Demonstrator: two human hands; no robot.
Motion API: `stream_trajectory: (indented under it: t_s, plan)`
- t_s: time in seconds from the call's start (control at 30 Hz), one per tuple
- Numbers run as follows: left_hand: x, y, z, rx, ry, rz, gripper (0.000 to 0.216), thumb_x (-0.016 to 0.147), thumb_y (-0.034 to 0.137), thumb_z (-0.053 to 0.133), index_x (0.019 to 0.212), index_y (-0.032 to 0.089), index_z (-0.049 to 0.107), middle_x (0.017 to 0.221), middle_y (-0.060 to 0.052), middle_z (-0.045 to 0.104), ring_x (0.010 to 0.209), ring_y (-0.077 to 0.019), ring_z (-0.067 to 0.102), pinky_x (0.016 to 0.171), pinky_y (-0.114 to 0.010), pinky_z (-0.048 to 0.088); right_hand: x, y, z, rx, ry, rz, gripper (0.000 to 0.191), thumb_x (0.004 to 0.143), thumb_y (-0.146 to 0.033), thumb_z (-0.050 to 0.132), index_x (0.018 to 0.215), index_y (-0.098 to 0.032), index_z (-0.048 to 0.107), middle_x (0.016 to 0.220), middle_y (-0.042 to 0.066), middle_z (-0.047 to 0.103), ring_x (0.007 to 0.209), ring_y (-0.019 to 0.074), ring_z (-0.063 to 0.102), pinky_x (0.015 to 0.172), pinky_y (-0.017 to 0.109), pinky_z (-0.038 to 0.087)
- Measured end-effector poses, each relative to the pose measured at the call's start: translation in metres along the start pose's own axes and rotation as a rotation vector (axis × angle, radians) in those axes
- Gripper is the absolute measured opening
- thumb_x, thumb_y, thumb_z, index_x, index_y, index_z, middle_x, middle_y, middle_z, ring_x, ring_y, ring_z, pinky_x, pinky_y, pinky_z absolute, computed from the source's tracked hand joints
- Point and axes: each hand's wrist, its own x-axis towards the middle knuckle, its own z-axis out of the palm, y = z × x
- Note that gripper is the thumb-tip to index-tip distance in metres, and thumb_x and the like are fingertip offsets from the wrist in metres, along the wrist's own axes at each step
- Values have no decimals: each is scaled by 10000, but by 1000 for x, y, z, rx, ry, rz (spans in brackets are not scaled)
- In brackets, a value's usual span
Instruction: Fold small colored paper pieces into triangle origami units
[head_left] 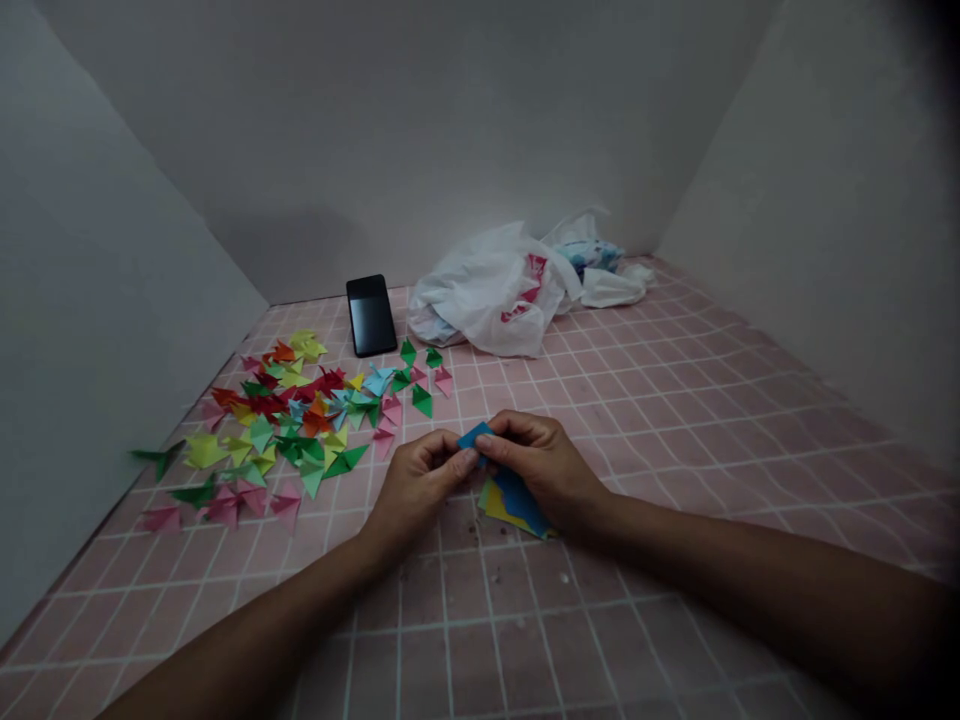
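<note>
A small blue piece of origami paper (475,434) is pinched between my two hands near the middle of the view. My left hand (424,475) grips its left side with thumb and bent fingers. On its right side, my right hand (551,465) holds it the same way, thumb on top. Beneath my right hand lies a small stack of paper sheets (517,505), blue uppermost with yellow and pale green edges showing. Fingers cover much of the held paper, so its folds cannot be made out.
Many folded paper cranes (281,425) in several colours spread over the left of the pink checked cloth (660,400). A black phone (371,315) leans near the back wall. White plastic bags (495,285) lie crumpled right of it. Pale walls rise left, right and behind.
</note>
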Motion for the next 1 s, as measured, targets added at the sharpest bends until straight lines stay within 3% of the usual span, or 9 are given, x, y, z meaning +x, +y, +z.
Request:
stream_trajectory:
  t_s: [0.17, 0.43, 0.7, 1.0]
  plan:
    - [3, 0, -4, 53, -11, 10, 260, 758, 367, 762, 708, 153, 624, 631, 35, 551, 583, -86, 471, 569, -212, 358, 4, -3, -3, -89, -30, -4, 217, 781, -315, 713, 689, -170, 579, 635, -47, 505, 589, 91, 429, 550, 236, 332]
    - [2, 3, 2, 103, -103, -1, 321, 797, 417, 667, 651, 165, 530, 609, 25, 527, 573, -100, 446, 572, -240, 350, 1, -4, -1, -147, 10, -25, 233, 791, -320, 677, 672, -175, 539, 628, -49, 477, 586, 93, 400, 554, 242, 329]
    - [2, 6, -1, 331, 3, 142, 265, 822, 375, 598, 677, 194, 471, 619, 52, 412, 573, -108, 354, 540, -241, 288, 2, -7, -3, -174, 38, -27, 243, 811, -345, 654, 682, -184, 526, 607, -40, 512, 558, 97, 421, 540, 245, 332]
    - [5, -1, -5, 187, -52, 110, 279, 841, 412, 625, 714, 171, 561, 615, 37, 500, 564, -104, 419, 544, -235, 319, 3, -4, -3, -282, 24, -142, 219, 824, -317, 628, 677, -183, 536, 620, -37, 494, 578, 106, 433, 560, 251, 347]
